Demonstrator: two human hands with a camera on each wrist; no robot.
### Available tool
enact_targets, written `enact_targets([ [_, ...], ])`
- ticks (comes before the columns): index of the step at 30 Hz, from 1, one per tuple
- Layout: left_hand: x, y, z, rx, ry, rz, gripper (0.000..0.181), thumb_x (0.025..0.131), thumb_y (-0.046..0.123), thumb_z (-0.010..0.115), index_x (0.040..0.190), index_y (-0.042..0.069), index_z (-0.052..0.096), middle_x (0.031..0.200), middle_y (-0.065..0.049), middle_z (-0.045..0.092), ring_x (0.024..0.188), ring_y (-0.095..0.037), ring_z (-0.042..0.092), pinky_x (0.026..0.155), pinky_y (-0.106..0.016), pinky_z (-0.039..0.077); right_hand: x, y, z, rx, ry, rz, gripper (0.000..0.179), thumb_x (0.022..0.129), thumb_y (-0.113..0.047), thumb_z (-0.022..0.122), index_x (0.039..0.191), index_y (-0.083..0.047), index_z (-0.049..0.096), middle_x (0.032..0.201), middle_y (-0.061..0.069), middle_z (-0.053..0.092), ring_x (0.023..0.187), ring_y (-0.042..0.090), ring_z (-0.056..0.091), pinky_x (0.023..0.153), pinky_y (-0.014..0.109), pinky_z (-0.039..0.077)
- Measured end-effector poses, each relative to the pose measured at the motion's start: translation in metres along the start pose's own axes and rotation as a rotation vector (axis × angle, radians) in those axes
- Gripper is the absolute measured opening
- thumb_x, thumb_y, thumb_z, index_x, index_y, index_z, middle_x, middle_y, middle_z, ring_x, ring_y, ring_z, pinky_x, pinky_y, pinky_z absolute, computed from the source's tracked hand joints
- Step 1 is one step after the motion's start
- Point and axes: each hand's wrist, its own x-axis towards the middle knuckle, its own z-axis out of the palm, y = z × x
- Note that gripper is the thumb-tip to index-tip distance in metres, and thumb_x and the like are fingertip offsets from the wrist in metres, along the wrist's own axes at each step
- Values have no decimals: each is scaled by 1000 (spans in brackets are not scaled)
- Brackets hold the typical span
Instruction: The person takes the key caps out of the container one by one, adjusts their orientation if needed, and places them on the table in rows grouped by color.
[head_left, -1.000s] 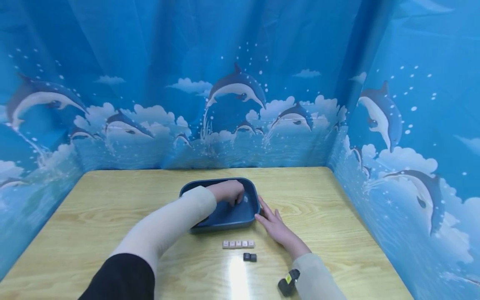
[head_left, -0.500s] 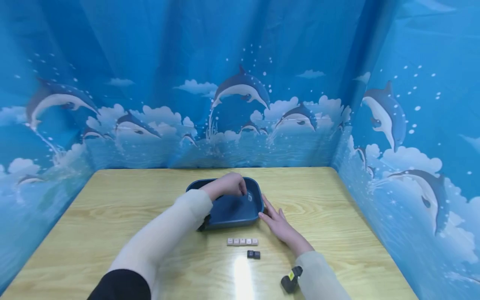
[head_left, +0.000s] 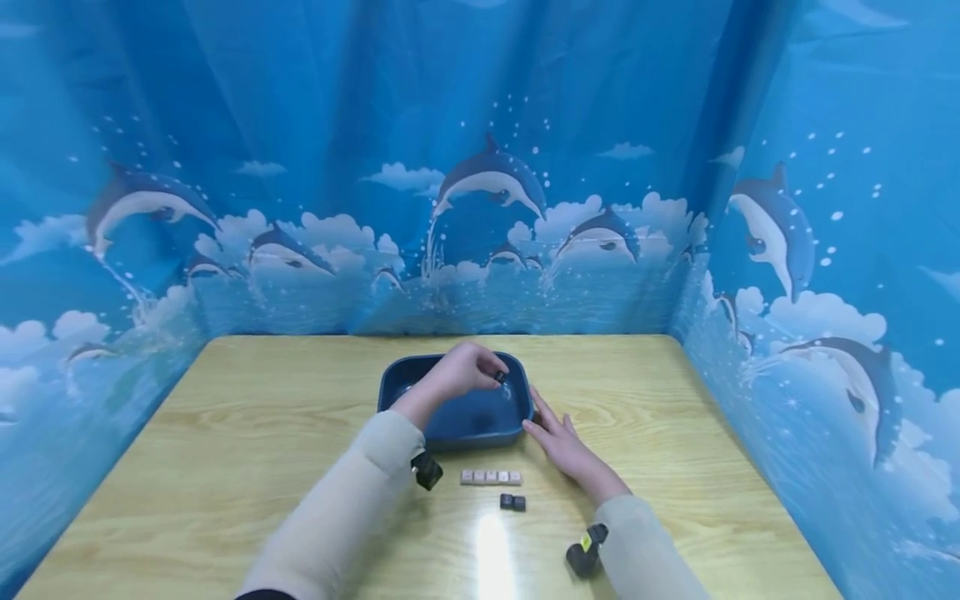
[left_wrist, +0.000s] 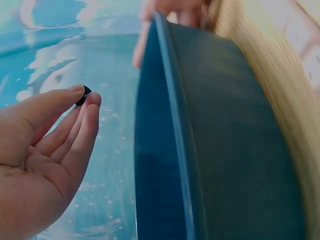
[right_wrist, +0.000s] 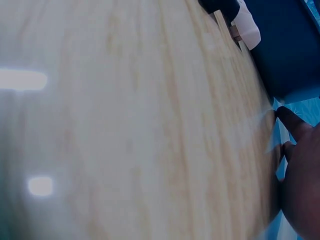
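Note:
My left hand (head_left: 457,377) hovers over the dark blue bin (head_left: 465,440). Between its thumb and fingertips it pinches a small black keycap (left_wrist: 83,96), seen most plainly in the left wrist view. At the bin's right side, my right hand (head_left: 566,450) touches the outer wall with extended fingers. In front of the bin lies a straight row of several pale pinkish keycaps (head_left: 491,477). Two black keycaps (head_left: 507,502) sit side by side just nearer to me. Something small and whitish shows inside the bin, too unclear to name.
A wooden table (head_left: 285,433) carries everything. A blue curtain (head_left: 337,208) printed with dolphins stands behind it and along the sides. A small black wrist camera (head_left: 427,471) is strapped at the left cuff, another wrist camera (head_left: 583,558) at the right.
My left hand has risen out of the bin, bringing the black keycap into sight. The right hand keeps its place at the bin's side. The head view has shifted slightly.

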Motion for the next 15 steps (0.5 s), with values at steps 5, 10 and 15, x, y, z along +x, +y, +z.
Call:
enact_targets([
  [5, -15, 6, 4, -141, 43, 4, 27, 87, 10, 75, 113, 9, 72, 100, 0, 70, 94, -17, 66, 82, -36, 54, 1, 1, -1, 15, -9, 5, 65, 104, -43, 41, 157, -29, 8, 149, 16, 39, 142, 37, 23, 109, 54, -20],
  [10, -29, 10, 13, -272, 74, 46, 23, 87, 12, 74, 110, 12, 74, 98, 1, 70, 92, -14, 65, 80, -35, 54, 1, 0, -1, 1, -12, -9, 64, 105, -42, 39, 158, -28, 7, 150, 15, 38, 140, 33, 30, 110, 53, -19],
  [15, -42, 14, 24, -384, 89, 44, 25, 88, 16, 74, 114, 16, 73, 105, 3, 69, 97, -14, 64, 85, -37, 53, 1, 0, 0, -11, -15, -20, 65, 104, -45, 39, 158, -29, 7, 149, 14, 39, 139, 31, 32, 111, 52, -18],
])
